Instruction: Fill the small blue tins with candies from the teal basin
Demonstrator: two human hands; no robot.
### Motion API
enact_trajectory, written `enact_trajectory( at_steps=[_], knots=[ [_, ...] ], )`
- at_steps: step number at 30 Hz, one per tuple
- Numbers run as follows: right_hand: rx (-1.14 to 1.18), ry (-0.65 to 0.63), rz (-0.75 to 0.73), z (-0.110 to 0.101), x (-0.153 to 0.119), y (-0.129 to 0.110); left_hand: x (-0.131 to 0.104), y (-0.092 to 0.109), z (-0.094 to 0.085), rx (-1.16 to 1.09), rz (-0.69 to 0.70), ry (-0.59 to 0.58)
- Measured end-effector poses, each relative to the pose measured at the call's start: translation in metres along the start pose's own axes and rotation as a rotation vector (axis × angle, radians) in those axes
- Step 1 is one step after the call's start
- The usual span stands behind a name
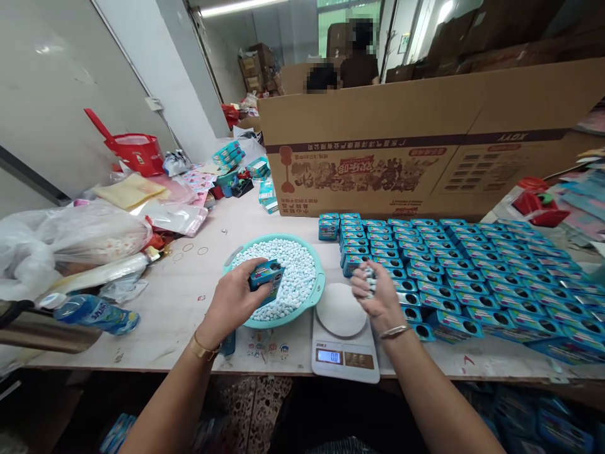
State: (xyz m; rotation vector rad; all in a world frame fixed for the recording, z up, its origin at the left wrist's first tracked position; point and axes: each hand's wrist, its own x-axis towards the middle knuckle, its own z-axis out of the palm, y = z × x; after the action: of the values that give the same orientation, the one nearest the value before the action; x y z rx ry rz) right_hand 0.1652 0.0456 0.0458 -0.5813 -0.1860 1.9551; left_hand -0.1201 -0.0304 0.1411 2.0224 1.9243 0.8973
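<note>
Upright carton [368, 151] backs the worktop [179, 321], plastic bags [80, 236] and one bottle [97, 313] left; two people [360, 60] beyond; one scale [340, 318], one basin [305, 277] of white pellets [290, 265], dozens of blue boxes [449, 271] right; left hand [236, 293] grips one small box [267, 277] above the basin; right hand [378, 296] clenches pellets beside the scale.
</note>
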Motion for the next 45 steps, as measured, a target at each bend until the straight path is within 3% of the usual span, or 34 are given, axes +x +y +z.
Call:
enact_trajectory(
  at_steps=[4, 7, 9, 13, 17, 20, 22, 28, 32, 35, 40, 43, 45],
  knots=[
    [-0.152, -0.109, 0.246, 0.029, 0.01, 0.04, -0.007, 0.014, 0.0, 0.025, 0.121, -0.091],
    [-0.173, -0.134, 0.306, 0.052, 0.024, 0.054, -0.008, 0.019, 0.003, 0.021, 0.128, -0.126],
    [-0.229, -0.073, 0.237, 0.068, 0.041, 0.06, -0.007, 0.017, 0.005, 0.042, 0.092, -0.116],
    [-0.539, 0.014, -0.07, 0.09, 0.078, 0.081, -0.008, 0.006, 0.005, 0.094, 0.048, -0.052],
    [-0.86, -0.098, -0.305, 0.088, 0.096, 0.097, -0.011, -0.004, 0.005, 0.122, 0.06, -0.006],
    [-1.136, -0.195, -0.527, 0.085, 0.09, 0.1, -0.011, -0.004, 0.007, 0.165, 0.017, -0.04],
    [-1.297, -0.265, -0.599, 0.087, 0.082, 0.1, -0.007, -0.003, 0.008, 0.212, -0.034, -0.079],
    [-1.812, -0.436, -0.541, 0.103, 0.075, 0.095, 0.007, -0.007, 0.015, 0.271, -0.106, -0.112],
    [-1.9, -0.393, -0.555, 0.105, 0.087, 0.092, 0.008, -0.011, 0.013, 0.254, -0.131, -0.109],
    [-2.012, -0.358, -0.57, 0.098, 0.094, 0.093, 0.003, -0.013, 0.006, 0.215, -0.148, -0.085],
    [-2.395, -0.589, -0.542, 0.075, 0.089, 0.105, -0.017, -0.013, -0.003, -0.008, -0.059, 0.016],
    [-2.367, -0.61, -0.429, 0.07, 0.087, 0.111, -0.033, -0.006, 0.0, -0.185, -0.008, 0.046],
    [-2.167, -0.556, -0.275, 0.075, 0.092, 0.111, -0.043, 0.0, 0.006, -0.264, -0.001, 0.061]
  ],
)
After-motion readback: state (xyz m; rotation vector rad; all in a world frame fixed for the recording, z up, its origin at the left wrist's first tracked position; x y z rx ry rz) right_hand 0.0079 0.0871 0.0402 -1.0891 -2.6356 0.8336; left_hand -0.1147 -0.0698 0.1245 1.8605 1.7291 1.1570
